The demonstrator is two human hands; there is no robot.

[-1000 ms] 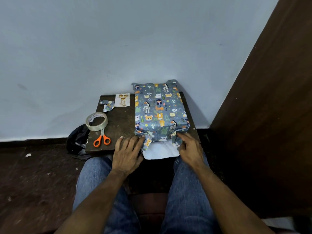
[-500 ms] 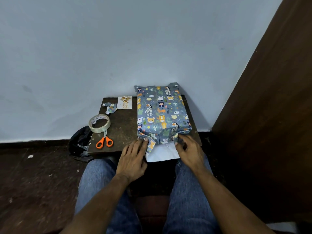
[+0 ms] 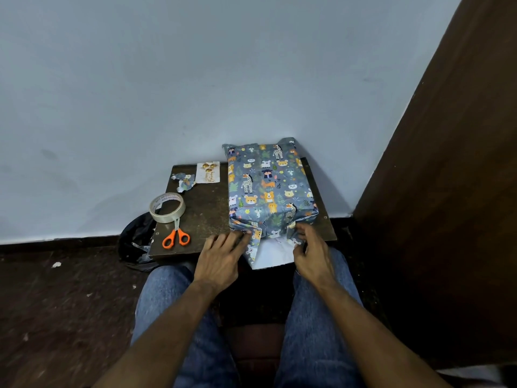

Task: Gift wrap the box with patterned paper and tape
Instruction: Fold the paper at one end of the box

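Patterned paper (image 3: 268,189) covers box; left hand (image 3: 221,257) fingers flat pressing flap, right hand (image 3: 310,253) pinching fold.

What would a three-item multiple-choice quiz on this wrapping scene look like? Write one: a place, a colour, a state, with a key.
1. Where does the tape roll lie?
A. on top of the wrapped box
B. on the table, left of the box, just behind the scissors
C. on the floor

2. What colour are the handles of the scissors?
A. orange
B. green
C. black

3. In what state is the near end of the wrapped box?
A. folded flat and taped
B. bare, with no paper
C. open, with a white flap hanging out

Key: 1 B, the roll sits on the table touching the scissor blades. 2 A, both loops are orange. 3 C, the left hand and right hand work the side folds beside the white flap.
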